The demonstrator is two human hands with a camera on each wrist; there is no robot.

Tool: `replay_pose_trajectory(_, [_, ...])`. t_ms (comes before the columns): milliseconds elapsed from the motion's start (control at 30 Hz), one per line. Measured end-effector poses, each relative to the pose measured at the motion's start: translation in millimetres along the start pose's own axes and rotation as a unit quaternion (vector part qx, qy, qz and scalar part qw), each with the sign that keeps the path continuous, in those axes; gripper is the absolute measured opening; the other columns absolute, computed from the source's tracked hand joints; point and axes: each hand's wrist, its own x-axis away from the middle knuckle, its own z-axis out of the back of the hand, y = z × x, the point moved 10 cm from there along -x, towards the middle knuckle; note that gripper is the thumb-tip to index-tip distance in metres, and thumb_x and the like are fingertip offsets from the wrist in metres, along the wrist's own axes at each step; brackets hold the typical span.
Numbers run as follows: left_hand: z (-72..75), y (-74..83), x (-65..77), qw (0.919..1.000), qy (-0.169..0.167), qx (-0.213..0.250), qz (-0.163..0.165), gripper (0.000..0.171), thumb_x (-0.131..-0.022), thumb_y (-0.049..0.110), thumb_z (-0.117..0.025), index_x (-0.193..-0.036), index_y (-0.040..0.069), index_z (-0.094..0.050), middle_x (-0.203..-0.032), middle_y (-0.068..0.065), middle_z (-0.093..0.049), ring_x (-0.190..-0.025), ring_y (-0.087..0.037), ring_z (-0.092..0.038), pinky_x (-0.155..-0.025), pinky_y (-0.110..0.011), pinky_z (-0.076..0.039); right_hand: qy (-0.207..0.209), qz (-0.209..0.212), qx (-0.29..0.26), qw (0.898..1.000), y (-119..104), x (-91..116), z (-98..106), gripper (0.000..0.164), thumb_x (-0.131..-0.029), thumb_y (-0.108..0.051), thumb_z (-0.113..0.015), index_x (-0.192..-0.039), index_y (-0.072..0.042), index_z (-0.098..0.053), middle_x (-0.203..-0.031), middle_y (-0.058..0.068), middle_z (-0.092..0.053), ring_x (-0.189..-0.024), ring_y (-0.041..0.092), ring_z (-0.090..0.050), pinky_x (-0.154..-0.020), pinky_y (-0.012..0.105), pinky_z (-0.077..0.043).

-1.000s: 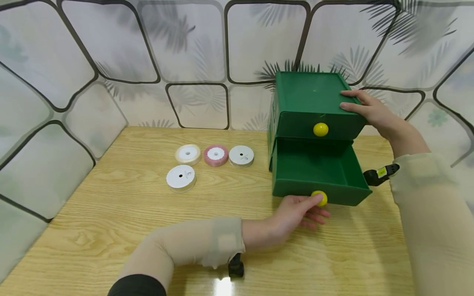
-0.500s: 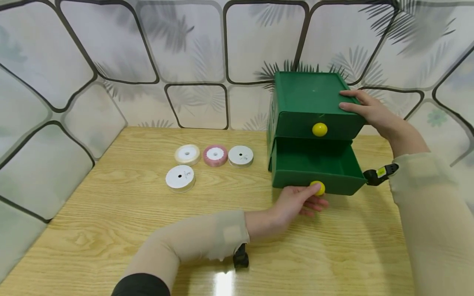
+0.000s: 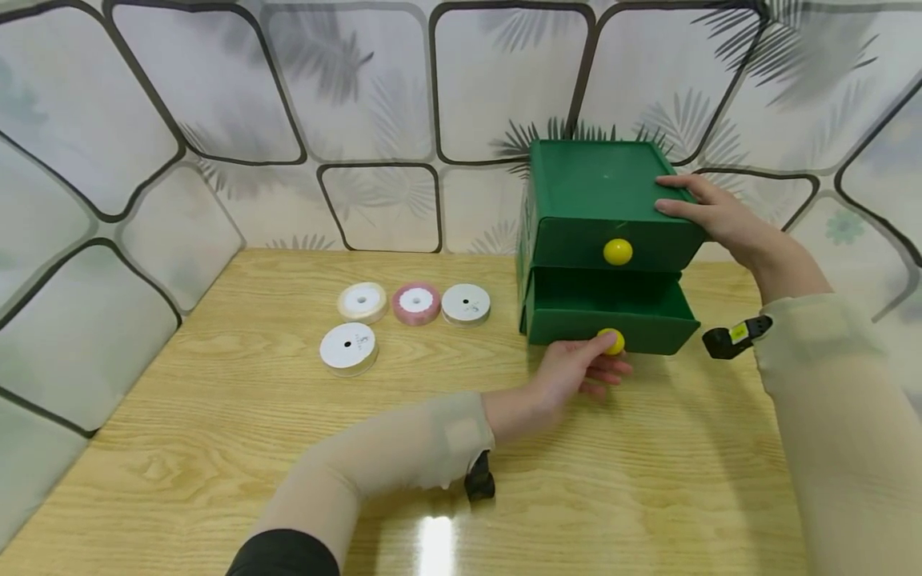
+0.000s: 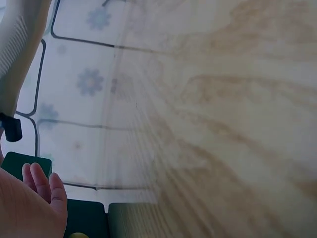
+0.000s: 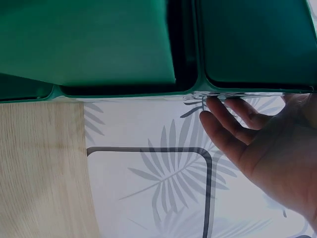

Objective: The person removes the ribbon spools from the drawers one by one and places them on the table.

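Note:
A green two-drawer cabinet stands at the right of the table. Its lower drawer is partly pulled out, with bare floor showing inside. Low in front of it, my left hand pinches the yellow knob of that drawer with the thumb on it; the index finger is hidden, and the other fingers hang below. My right hand rests on the cabinet's top right edge. In the right wrist view several fingers lie beside the cabinet's side. The upper drawer is closed.
Left of the cabinet lie a cream ribbon spool, a pink ribbon spool and a white spool in a row. Another white spool sits in front of them. A patterned wall rises behind the wooden table.
The lower drawer has slid inward, and my left hand on its knob has moved toward the cabinet with it. My right hand stays on the cabinet top. The spools lie as before.

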Motion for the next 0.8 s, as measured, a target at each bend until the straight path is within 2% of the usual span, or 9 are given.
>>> replay_pose_trajectory(433, [9.7, 12.6, -34.8, 0.9994, 0.028, -0.002, -0.022, 0.046, -0.097, 0.04, -0.057, -0.107, -0.003, -0.07, -0.092, -0.011, -0.073, -0.065, -0.01, -0.064, -0.061, -0.025, -0.049, 0.002, 0.007, -0.004, 1.0, -1, 1, 0, 0.064, -0.101, -0.043, -0.046, -0.156, -0.024, -0.019, -0.161, 0.006, 0.012, -0.145, 0.036, 0.009, -0.106, 0.068, -0.011])
replay_pose_trajectory(667, [14.2, 18.4, -44.3, 0.9986, 0.043, -0.009, -0.028, 0.044, -0.098, 0.04, -0.057, -0.106, 0.0, -0.071, -0.09, -0.009, -0.073, -0.063, -0.01, -0.063, -0.074, -0.038, -0.054, 0.002, 0.005, -0.007, 1.0, 1, -1, 0, 0.065, -0.102, -0.04, -0.044, -0.157, -0.019, -0.016, -0.161, 0.008, 0.013, -0.144, 0.036, 0.01, -0.107, 0.067, -0.01])
replay_pose_trajectory(800, [16.4, 21.5, -48.7, 0.9982, 0.046, -0.012, -0.036, 0.046, -0.099, 0.039, -0.056, -0.109, -0.003, -0.07, -0.09, -0.009, -0.073, -0.063, -0.01, -0.063, -0.073, -0.038, -0.054, 0.001, 0.002, -0.01, 1.0, 1, -1, -1, 0.065, -0.102, -0.04, -0.044, -0.157, -0.02, -0.016, -0.161, 0.007, 0.014, -0.144, 0.035, 0.011, -0.107, 0.067, -0.01])
